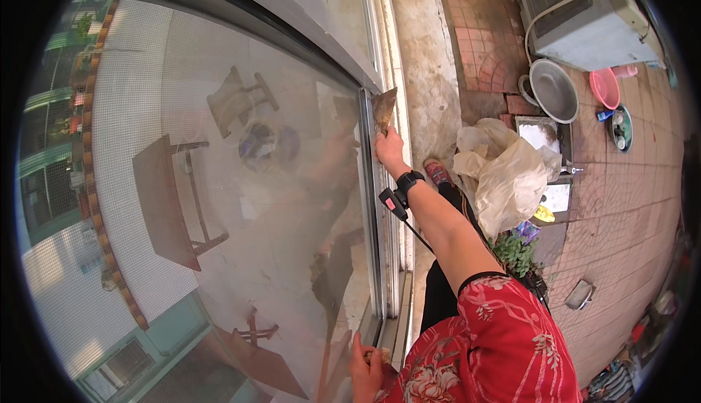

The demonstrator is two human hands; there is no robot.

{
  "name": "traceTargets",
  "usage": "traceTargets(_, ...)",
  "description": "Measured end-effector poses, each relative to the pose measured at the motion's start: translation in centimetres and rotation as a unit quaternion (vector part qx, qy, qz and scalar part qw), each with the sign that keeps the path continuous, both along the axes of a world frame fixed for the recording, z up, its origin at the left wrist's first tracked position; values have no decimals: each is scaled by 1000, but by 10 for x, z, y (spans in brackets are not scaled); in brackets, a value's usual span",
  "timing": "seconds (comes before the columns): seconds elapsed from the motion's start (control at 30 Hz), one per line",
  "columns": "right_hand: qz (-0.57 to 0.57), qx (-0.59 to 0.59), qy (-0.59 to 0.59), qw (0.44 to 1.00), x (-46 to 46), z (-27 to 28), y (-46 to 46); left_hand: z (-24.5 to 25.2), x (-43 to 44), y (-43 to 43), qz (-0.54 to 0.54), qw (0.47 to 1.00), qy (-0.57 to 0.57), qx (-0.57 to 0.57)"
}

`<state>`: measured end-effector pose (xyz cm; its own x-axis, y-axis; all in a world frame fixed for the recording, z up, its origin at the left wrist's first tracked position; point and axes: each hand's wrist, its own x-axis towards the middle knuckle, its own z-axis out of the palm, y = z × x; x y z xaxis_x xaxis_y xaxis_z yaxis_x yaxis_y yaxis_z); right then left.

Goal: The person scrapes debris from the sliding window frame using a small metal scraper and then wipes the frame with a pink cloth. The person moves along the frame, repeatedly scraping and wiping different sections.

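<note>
My right hand (390, 148), with a black strap and small device at the wrist, grips a putty knife (385, 106). Its wide, rust-stained blade points up and lies against the window's metal frame and track (390, 195). Close beside it is the sliding glass pane (274, 184), which carries reflections and has mesh showing at the far left. Low in the view, my left hand (368, 373) is at the lower corner of the pane, fingers bent around a small tan piece (385, 355) that is partly hidden; I cannot make out what it is.
A stained concrete ledge (430, 74) runs along the window. Crumpled plastic sheeting (506, 173) and a leafy plant (515, 252) lie to the right. Farther off on the red paving are a grey basin (553, 91), a pink basin (605, 88) and a white appliance (591, 25).
</note>
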<state>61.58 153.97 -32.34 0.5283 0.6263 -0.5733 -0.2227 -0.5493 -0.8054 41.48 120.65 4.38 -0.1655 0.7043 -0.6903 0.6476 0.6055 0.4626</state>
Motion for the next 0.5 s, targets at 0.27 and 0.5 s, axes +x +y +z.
traceTargets(0.27, 46, 4, -1, 999, 10, 14, -48, -11, -16, -18, -22, 1000, -1, -1)
traceTargets(0.5, 121, -15, -204, 971, 13, 26, -34, -25, -15, -15, -31, 999, 14, -30)
